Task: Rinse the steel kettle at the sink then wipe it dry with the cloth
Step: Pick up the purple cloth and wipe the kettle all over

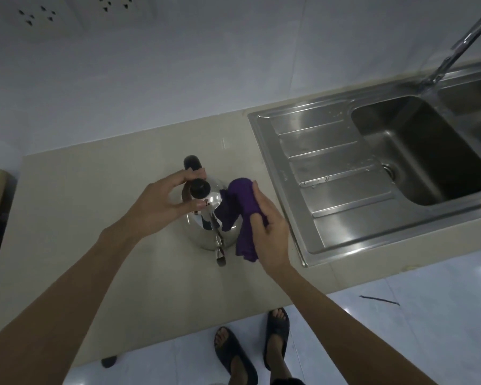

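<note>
The shiny steel kettle (206,232) stands on the beige counter (95,218), its black handle pointing away and its black lid knob on top. My left hand (164,198) grips the kettle's top around the lid, fingers on both sides of the knob. My right hand (267,226) holds a purple cloth (242,207) pressed against the kettle's right side. Part of the kettle's right flank is hidden by the cloth.
A steel sink (331,173) with a ribbed drainboard and a deep basin lies to the right. Its tap (456,51) rises at the far right. A tiled wall with sockets stands behind. My feet in black slippers show below the counter's front edge.
</note>
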The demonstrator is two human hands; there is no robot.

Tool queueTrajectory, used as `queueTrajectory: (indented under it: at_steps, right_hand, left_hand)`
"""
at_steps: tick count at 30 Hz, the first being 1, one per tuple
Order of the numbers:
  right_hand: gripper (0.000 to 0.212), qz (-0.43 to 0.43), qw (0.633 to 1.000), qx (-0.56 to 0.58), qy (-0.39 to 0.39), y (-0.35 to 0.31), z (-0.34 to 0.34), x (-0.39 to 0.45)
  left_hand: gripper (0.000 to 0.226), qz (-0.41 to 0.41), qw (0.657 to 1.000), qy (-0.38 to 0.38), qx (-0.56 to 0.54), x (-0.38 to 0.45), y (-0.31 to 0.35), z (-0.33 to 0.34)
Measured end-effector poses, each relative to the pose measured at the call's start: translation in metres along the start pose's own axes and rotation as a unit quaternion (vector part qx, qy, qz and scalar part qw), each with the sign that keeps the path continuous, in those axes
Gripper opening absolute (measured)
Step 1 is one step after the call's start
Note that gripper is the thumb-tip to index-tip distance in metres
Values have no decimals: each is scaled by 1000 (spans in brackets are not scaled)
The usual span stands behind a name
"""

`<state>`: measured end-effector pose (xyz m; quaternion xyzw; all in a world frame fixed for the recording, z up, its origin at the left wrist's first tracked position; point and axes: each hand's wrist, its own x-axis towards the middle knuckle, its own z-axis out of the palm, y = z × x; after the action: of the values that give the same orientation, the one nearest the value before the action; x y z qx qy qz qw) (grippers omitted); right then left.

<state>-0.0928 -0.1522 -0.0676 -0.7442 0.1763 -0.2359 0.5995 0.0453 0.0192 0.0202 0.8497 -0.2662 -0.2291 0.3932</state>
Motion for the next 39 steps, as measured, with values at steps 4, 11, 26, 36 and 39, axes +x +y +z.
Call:
queueTrajectory:
  at_steps: [4,11,26,36,39]
  right_hand:
    - [58,-58,997,-42,42,-18,9,11]
    - [68,105,973,-197,-53,34,31,-30]
    - [61,173,967,-177,-56,35,27,-10]
    - [68,56,979,-197,-17,18,48,0]
    - [64,157,957,-231,-79,39,29,-4]
  left_hand:
    - [57,8,1000,15,0,-3,0,5]
    - [59,9,999,29,-21,-3,1,8]
    - [66,-2,999,22,-23,-2,-4,6]
    - [39,-17,984,169,47,-16,8,33]
    - [45,-12,980,182,85,-14,7,35]
